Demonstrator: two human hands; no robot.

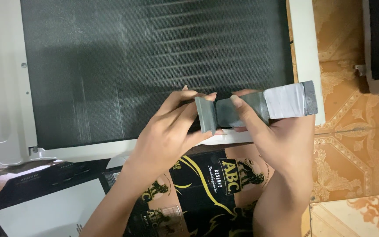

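Grey putty-like strip (259, 105) sits at centre frame, stretched between both hands above a dark finned coil (154, 66). The left hand (172, 131) has its fingers closed, pinching the folded end; the right hand (277, 136) is clamped round the wrapped block. Pulled unevenly, the thinned middle looks likely to tear, or to smear the fins.

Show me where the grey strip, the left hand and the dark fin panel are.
grey strip (242, 109), head view, its dark middle part.
left hand (167, 131), head view, back of the hand.
dark fin panel (132, 57), head view, bare middle.
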